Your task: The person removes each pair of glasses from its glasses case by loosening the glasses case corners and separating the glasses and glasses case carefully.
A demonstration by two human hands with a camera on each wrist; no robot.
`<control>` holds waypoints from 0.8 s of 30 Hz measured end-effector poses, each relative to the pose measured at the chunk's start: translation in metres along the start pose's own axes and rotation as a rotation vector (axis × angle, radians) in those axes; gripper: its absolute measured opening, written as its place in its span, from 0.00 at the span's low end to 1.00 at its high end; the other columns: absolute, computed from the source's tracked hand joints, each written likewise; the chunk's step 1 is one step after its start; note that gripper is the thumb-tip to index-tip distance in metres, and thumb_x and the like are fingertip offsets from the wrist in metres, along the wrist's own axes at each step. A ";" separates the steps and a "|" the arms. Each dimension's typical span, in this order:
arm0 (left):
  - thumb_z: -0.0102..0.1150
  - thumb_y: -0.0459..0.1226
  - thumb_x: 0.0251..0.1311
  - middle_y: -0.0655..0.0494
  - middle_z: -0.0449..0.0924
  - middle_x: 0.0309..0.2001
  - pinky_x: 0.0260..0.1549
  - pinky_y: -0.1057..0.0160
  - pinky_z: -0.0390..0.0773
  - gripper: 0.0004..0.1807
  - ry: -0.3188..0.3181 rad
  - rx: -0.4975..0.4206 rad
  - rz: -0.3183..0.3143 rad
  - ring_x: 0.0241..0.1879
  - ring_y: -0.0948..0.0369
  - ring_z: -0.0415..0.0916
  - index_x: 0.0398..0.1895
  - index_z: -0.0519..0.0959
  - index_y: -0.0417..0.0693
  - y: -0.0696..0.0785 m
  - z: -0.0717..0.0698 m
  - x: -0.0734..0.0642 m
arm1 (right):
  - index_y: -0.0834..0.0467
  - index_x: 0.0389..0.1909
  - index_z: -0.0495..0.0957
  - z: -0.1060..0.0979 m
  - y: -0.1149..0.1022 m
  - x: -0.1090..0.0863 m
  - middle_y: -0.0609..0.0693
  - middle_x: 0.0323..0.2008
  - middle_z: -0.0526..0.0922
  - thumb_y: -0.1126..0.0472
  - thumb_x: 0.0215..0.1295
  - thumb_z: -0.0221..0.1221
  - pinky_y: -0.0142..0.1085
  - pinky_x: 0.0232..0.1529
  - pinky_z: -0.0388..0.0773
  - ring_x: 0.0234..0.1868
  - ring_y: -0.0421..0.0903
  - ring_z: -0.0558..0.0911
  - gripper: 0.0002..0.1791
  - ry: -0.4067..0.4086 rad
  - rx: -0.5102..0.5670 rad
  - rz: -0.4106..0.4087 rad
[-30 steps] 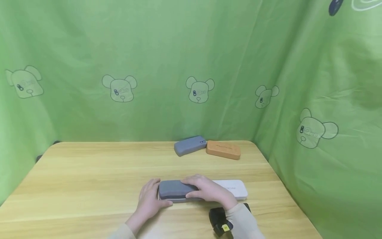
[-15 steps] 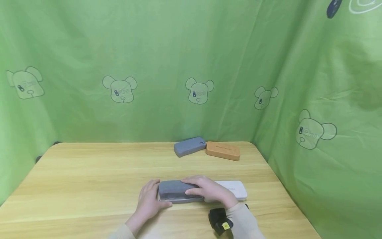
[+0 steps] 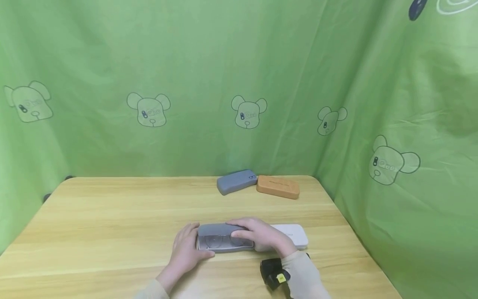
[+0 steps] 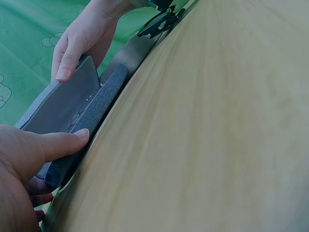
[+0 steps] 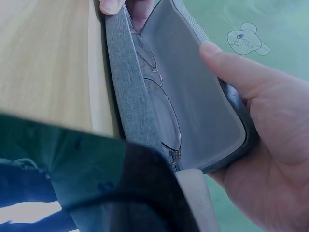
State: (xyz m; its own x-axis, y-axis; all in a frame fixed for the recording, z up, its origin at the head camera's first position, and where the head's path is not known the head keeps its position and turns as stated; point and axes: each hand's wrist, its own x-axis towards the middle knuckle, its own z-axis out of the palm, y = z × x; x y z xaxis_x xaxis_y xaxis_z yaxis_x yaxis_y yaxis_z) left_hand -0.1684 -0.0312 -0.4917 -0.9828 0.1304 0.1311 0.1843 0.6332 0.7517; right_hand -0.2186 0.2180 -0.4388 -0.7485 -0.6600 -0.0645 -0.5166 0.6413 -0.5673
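Note:
A grey fabric-covered glasses case (image 3: 214, 229) lies near the front of the table, its lid partly raised. Inside it, thin metal-rimmed glasses (image 5: 167, 113) show in the right wrist view. My left hand (image 3: 186, 248) grips the left end of the case, thumb on the front wall of the base (image 4: 99, 104) and fingers round the far side. Pinched at its edge, the lid (image 5: 188, 92) is held up by my right hand (image 3: 263, 235), with the thumb at the front edge and the fingers behind.
Right of the grey case, partly behind my right hand, lies a white case (image 3: 295, 235). A blue-grey case (image 3: 236, 182) and an orange case (image 3: 278, 187) lie by the table's back edge. Green curtains (image 3: 201, 141) surround the wooden table (image 3: 112, 220).
The lid of the grey case has gone from closed to partly raised, lifted by my right hand, and the glasses inside have come into sight. My left hand has stayed at the case's left end.

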 end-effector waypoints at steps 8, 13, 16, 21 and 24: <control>0.79 0.47 0.33 0.41 0.71 0.65 0.71 0.35 0.52 0.47 0.038 0.016 0.026 0.68 0.38 0.60 0.60 0.73 0.35 -0.003 0.004 0.002 | 0.50 0.61 0.76 -0.008 0.006 0.007 0.45 0.58 0.82 0.42 0.72 0.49 0.45 0.66 0.73 0.61 0.45 0.79 0.24 0.037 0.096 0.037; 0.80 0.47 0.32 0.42 0.71 0.65 0.70 0.34 0.53 0.46 0.041 0.009 0.028 0.68 0.38 0.61 0.59 0.73 0.36 -0.004 0.006 0.002 | 0.49 0.60 0.76 -0.008 0.008 0.009 0.44 0.57 0.82 0.42 0.71 0.50 0.46 0.67 0.72 0.60 0.45 0.79 0.24 0.056 0.106 0.054; 0.80 0.47 0.32 0.42 0.71 0.64 0.70 0.34 0.54 0.46 0.043 0.011 0.031 0.67 0.39 0.62 0.58 0.73 0.36 -0.003 0.005 0.002 | 0.51 0.62 0.74 -0.007 0.008 0.010 0.48 0.60 0.80 0.42 0.72 0.50 0.50 0.68 0.70 0.63 0.49 0.77 0.25 0.100 0.078 0.043; 0.80 0.47 0.32 0.42 0.71 0.64 0.70 0.34 0.53 0.46 0.030 0.017 0.022 0.67 0.39 0.61 0.58 0.74 0.35 -0.003 0.003 0.003 | 0.53 0.65 0.71 -0.005 0.007 0.013 0.52 0.64 0.75 0.43 0.71 0.50 0.54 0.69 0.67 0.67 0.53 0.72 0.27 0.172 0.024 0.042; 0.80 0.48 0.32 0.41 0.71 0.65 0.70 0.34 0.53 0.46 0.027 0.019 0.019 0.68 0.39 0.61 0.58 0.74 0.34 -0.003 0.003 0.003 | 0.53 0.66 0.70 -0.004 0.008 0.012 0.53 0.66 0.73 0.43 0.71 0.51 0.55 0.70 0.65 0.68 0.53 0.71 0.29 0.192 0.032 0.057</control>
State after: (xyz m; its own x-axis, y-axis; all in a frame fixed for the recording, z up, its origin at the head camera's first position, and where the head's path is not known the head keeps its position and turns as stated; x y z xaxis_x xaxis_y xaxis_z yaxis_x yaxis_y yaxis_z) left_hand -0.1714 -0.0300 -0.4954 -0.9791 0.1218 0.1628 0.2028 0.6453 0.7366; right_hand -0.2336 0.2164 -0.4405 -0.8434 -0.5340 0.0590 -0.4599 0.6608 -0.5932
